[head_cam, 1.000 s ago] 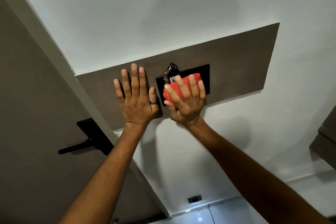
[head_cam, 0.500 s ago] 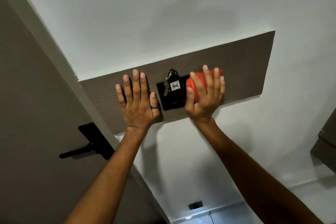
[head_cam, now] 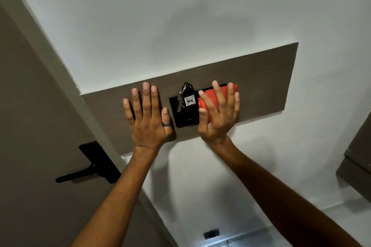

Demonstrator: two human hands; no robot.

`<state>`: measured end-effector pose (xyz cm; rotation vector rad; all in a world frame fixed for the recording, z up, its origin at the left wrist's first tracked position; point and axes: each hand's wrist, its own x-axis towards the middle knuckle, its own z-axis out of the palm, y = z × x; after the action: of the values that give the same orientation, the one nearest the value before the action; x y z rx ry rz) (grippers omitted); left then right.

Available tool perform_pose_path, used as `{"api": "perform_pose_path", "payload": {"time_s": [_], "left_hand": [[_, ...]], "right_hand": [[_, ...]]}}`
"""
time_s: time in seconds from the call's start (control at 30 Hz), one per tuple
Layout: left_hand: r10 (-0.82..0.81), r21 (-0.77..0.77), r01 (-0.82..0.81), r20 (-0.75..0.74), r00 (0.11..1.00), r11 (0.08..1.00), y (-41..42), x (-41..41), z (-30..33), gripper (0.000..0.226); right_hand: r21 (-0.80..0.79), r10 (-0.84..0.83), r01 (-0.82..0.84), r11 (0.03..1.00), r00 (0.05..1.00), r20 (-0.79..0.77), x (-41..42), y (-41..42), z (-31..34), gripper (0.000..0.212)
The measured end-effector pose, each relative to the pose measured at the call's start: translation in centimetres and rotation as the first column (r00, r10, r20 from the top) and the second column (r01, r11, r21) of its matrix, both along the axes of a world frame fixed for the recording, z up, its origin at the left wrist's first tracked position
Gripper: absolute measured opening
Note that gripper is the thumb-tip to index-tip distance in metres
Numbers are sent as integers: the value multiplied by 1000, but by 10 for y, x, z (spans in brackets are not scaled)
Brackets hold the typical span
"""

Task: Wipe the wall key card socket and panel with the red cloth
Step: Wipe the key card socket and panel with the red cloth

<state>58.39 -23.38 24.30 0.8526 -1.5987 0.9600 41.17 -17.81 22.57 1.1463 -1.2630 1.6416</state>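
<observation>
Right hand (head_cam: 218, 114): I press folded red cloth (head_cam: 210, 97) flat-fingered against black key card socket (head_cam: 185, 114).
Left hand (head_cam: 149, 114): spread open, empty, beside it on brown wood-grain panel (head_cam: 265, 80).

Hotel room: numbered key tag (head_cam: 189, 100) in card socket (head_cam: 183, 113)

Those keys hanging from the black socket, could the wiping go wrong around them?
Possibly. The red cloth under the right hand sits right beside the key tag; a leftward stroke might snag the keys or tug the tag out of the key card socket. The left hand, flat on the wooden panel, may leave fingermarks.
</observation>
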Motion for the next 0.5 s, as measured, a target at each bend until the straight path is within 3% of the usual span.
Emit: {"api": "perform_pose_path", "payload": {"time_s": [0.1,0.27,0.4,0.5], "left_hand": [[2,-11,-2,4,1000,1000,-2,0,-1,63],[4,10,-4,-8,1000,1000,-3,0,-2,63],[9,16,-9,6,1000,1000,-1,1,-2,63],[14,5,-15,12,1000,1000,0,0,0,64]], "right_hand": [[14,-41,43,999,990,-135,-14,3,13,44],[17,-43,48,999,972,-231,-19,-1,24,42],[-2,6,-7,1000,904,-427,-57,1,9,41],[29,25,-13,999,889,-458,-64,1,12,38]]}}
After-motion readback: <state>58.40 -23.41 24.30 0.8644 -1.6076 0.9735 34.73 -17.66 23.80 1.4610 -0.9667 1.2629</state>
